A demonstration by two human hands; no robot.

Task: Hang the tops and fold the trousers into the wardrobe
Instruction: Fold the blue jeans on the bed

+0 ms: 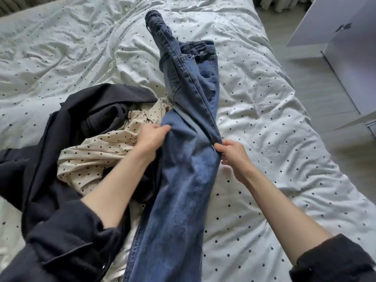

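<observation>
Blue jeans (183, 180) lie lengthwise down the middle of the bed, waistband at the far end, legs running toward me. My left hand (151, 136) grips the left edge of the jeans near the thigh. My right hand (232, 153) pinches the right edge at about the same height. To the left lie a cream top with dark dots (97, 157) and a black garment (67, 123), bunched together and partly under the jeans.
The bed is covered by a rumpled white duvet with small dark dots (274, 123). White furniture panels (345, 47) stand at the upper right beside a strip of grey floor (317, 88).
</observation>
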